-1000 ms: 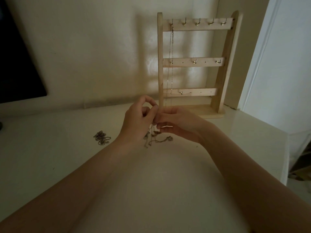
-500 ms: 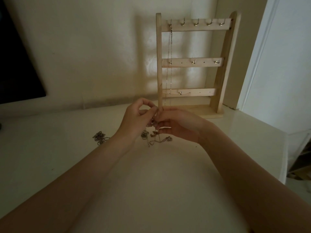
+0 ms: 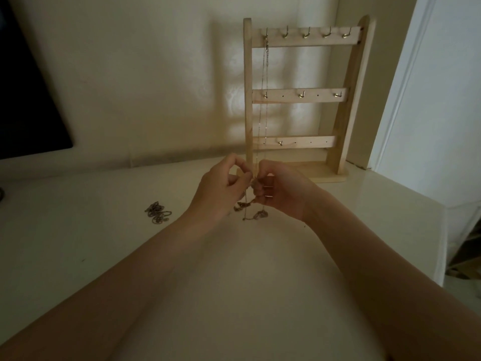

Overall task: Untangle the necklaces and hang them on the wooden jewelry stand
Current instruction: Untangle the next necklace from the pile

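Pale bench (image 3: pixel 78 256). One wooden jewelry stand (image 3: pixel 299 100) at its back, three rails, nine hooks counted; one hung necklace (image 3: pixel 263 100) dropping from the leftmost top hook. Just in front of the stand's foot, left hand (image 3: pixel 221 188) and right hand (image 3: pixel 283 191), fingers of both clamped on one tangled clump (image 3: pixel 253 201) (strand count too fine to tell). Best worked loose with small pulls apart, never yanked tight. One spare chain heap (image 3: pixel 157 213) lying well left of the stand.

Dim cream wall (image 3: pixel 130 74), white tabletop (image 3: pixel 65 243)
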{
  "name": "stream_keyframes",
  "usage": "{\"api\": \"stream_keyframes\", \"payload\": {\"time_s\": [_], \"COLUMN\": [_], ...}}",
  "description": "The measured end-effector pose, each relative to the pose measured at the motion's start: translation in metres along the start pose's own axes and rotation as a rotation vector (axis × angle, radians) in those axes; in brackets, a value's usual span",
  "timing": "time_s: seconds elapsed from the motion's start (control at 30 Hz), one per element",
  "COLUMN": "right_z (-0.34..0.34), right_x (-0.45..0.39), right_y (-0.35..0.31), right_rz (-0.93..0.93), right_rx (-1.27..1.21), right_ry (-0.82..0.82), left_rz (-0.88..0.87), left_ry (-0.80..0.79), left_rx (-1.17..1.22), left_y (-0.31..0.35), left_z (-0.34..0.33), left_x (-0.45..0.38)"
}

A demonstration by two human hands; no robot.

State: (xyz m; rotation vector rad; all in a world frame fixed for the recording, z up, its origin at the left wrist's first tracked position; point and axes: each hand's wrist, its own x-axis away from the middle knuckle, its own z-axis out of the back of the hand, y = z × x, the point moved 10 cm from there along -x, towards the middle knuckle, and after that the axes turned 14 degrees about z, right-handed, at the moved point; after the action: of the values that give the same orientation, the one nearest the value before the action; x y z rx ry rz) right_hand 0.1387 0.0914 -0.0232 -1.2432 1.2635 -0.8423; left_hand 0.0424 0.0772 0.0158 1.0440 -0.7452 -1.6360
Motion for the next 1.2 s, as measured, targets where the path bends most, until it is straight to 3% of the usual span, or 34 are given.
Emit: {"api": "stream_keyframes", "payload": {"time_s": [0.2,0.37,0.53,0.67,0.83,1.0,1.1,1.2], "right_z": [0.022,0.029,0.01,0.003,0.02,0.025,0.032,0.041], "right_x": [0.001,0.001,0.002,0.006,0.003,0.0,0.0,0.002], "right_y": [-0.008,-0.032,-0.057,-0.07,-0.059,-0.046,-0.045,-0.045], "right_rz": [0.043,0.278,0.502,0.624,0.458,0.332,0.32,0.316], "right_rx": [0.082,0.342,0.52,0.601,0.255,-0.041,-0.1,-0.016], "right_ry": [0.211,0.288,0.185,0.181,0.246,0.234,0.26,0.321], "left_rz": [-0.027,-0.059,0.006,0.073,0.142,0.141,0.174,0.282], "left_ry": [0.074,0.149,0.164,0.013,-0.234,-0.317,-0.29,-0.144], "left_rx": [-0.052,-0.193,-0.423,-0.25,0.096,0.081,0.057,0.109], "left_y": [0.0,0.004,-0.004,-0.011,-0.004,0.002,-0.005,-0.022], "left_z": [0.007,0.008,0.008,-0.001,-0.02,-0.028,-0.029,-0.009], "left_x": [-0.001,0.002,0.004,0.0,0.005,0.012,0.01,0.001]}}
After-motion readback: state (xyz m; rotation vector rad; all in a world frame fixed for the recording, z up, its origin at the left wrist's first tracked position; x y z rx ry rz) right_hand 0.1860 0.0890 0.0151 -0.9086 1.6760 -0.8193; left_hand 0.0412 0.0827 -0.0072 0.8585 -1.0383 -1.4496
